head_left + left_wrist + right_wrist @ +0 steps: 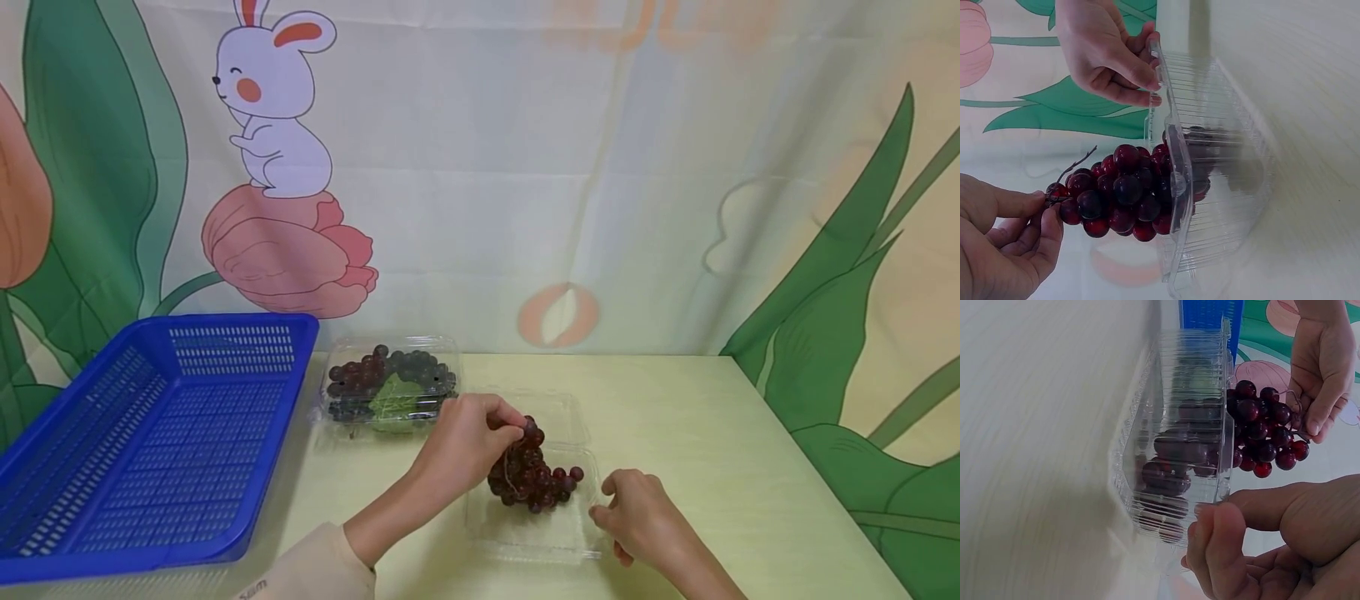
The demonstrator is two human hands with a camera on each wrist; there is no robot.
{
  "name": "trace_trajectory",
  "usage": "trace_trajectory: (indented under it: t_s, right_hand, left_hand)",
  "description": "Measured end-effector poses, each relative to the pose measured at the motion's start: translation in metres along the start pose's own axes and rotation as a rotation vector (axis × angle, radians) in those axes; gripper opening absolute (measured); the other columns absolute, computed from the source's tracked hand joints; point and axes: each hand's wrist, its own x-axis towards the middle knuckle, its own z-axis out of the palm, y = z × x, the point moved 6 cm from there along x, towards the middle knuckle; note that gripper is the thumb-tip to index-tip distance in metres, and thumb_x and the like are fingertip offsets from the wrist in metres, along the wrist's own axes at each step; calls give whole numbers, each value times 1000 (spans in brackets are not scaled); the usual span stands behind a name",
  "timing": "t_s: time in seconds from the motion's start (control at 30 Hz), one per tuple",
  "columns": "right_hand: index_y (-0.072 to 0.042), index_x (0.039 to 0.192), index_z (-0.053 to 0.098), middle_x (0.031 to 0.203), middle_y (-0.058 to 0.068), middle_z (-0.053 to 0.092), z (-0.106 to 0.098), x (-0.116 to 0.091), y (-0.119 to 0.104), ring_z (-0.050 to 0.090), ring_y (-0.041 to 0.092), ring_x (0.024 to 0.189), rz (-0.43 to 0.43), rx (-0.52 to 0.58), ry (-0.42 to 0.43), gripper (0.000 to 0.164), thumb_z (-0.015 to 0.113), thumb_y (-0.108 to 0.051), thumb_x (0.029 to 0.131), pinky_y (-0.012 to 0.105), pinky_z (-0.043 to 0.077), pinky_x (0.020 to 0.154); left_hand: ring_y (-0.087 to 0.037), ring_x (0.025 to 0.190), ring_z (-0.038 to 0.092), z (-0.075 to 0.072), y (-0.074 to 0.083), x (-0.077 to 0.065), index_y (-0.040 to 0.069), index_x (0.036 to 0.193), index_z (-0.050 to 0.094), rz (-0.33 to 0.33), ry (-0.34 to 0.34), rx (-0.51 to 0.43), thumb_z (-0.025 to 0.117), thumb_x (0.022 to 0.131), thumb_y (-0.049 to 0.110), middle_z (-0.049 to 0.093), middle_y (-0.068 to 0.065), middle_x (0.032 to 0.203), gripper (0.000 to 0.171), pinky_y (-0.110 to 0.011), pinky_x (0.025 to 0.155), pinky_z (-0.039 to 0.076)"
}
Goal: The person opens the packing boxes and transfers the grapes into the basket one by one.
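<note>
My left hand [467, 440] pinches the stem end of a bunch of dark red grapes [534, 482]. In the left wrist view the thin brown stem [1067, 166] pokes out beside its fingertips. The bunch's lower part sits inside a clear plastic clamshell box [551, 533], while its upper grapes rise above the rim. At the box's right side, my right hand [643, 515] grips the rim between thumb and fingers, as the right wrist view shows. The box lid [558, 408] lies folded back, away from me.
A second clear clamshell box [438, 343] at the back holds red and dark grapes with a green leaf [395, 400]. To the left stands a large blue plastic basket [300, 367]. A printed curtain [480, 167] hangs behind the pale table [675, 417].
</note>
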Motion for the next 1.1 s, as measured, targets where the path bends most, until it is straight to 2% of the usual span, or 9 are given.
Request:
trace_trajectory:
  t_s: [0.17, 0.37, 0.6, 0.77, 0.93, 1.1]
  right_hand:
    - [19, 119, 61, 59, 2, 64, 0, 0, 0, 58, 17, 39, -2, -15, 0, 36, 72, -2, 92, 50, 58, 89]
    - [19, 116, 63, 50, 3, 59, 0, -1, 0, 58, 16, 38, -11, -24, 23, 33, 73, -2, 91, 50, 57, 90]
    - [18, 112, 64, 44, 2, 55, -1, -2, -2, 57, 16, 37, -17, -24, 45, 30, 73, -1, 90, 43, 59, 81]
    - [18, 111, 64, 46, 2, 57, -1, -2, -2, 57, 15, 37, -11, -16, 36, 30, 73, -1, 90, 39, 60, 73]
    - [19, 113, 62, 52, 4, 61, -1, -2, -1, 58, 15, 37, -1, -17, 24, 31, 72, -1, 92, 41, 61, 76]
    - [18, 113, 63, 50, 4, 60, -1, -3, -1, 58, 15, 38, 2, -16, 23, 30, 72, -1, 92, 45, 60, 81]
  left_hand:
    - [-7, 56, 49, -6, 5, 1, 11, 94, 80, 4, 3, 2, 75, 93, 6, 76, 2, 89, 7, -26, 57, 44]
    - [-7, 64, 58, -13, 12, 3, 11, 94, 80, 26, -1, 4, 75, 94, 6, 76, 1, 91, 7, -28, 64, 49]
    - [-8, 59, 52, -17, 17, 4, 10, 93, 80, 48, 6, -5, 75, 94, 6, 75, 2, 88, 6, -28, 58, 45]
    - [-8, 54, 46, -19, 19, 6, 11, 93, 81, 53, 10, 2, 75, 94, 6, 75, 3, 84, 7, -27, 54, 40]
    - [-8, 49, 39, -20, 24, 6, 12, 94, 82, 59, -1, 5, 74, 95, 7, 74, 4, 82, 9, -25, 50, 35]
    - [-8, 53, 47, -25, 29, 7, 12, 92, 82, 71, 13, 6, 75, 94, 6, 76, 4, 83, 9, -25, 51, 38]
